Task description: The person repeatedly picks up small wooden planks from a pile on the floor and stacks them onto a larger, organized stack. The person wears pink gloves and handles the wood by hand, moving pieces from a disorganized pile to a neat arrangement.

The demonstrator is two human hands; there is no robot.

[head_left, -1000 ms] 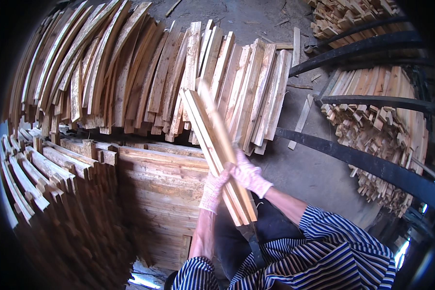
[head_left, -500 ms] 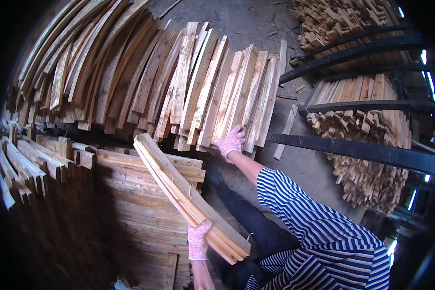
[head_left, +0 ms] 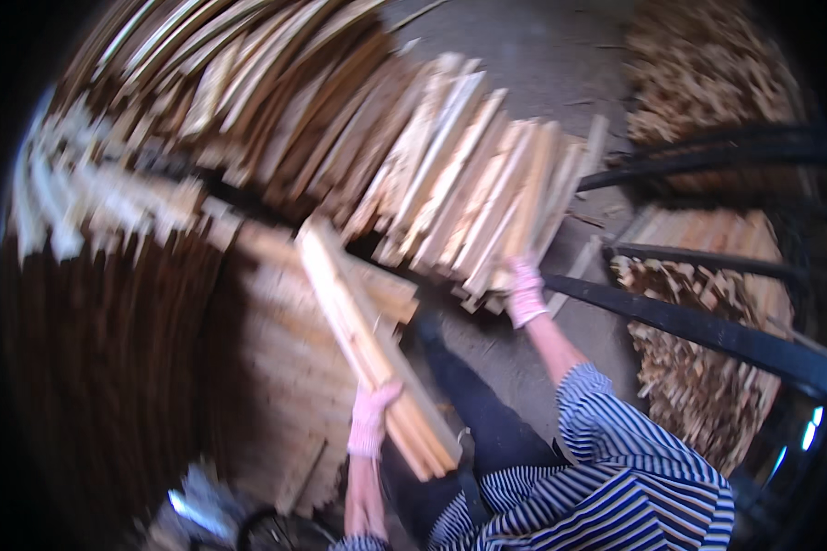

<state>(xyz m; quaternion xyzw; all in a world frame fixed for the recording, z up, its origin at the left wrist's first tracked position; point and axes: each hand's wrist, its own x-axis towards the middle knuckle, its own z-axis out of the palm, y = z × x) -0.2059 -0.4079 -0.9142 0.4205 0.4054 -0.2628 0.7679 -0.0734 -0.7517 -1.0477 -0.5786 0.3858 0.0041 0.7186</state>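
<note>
My left hand (head_left: 374,421), in a pink-and-white glove, is closed around a few long wooden boards (head_left: 340,317) held together. They slant from upper left toward my lap. Off to the right, my right hand (head_left: 526,294), gloved alike, is at the near end of a pale wooden board (head_left: 530,207) in the row of stacked boards (head_left: 441,174). Its fingers look bent around that end, though motion blurs them.
Below the left-hand boards stands a wood pile (head_left: 285,367). More lumber (head_left: 92,193) lies at the far left. Dark metal bars (head_left: 708,321) jut in from the right, before further wood stacks (head_left: 708,376). Grey floor (head_left: 515,55) shows at the back.
The view has swung, so the stacks sit further right and lower. My right hand has gone from spread fingers on the board ends to bent around one. The left hand still holds its boards.
</note>
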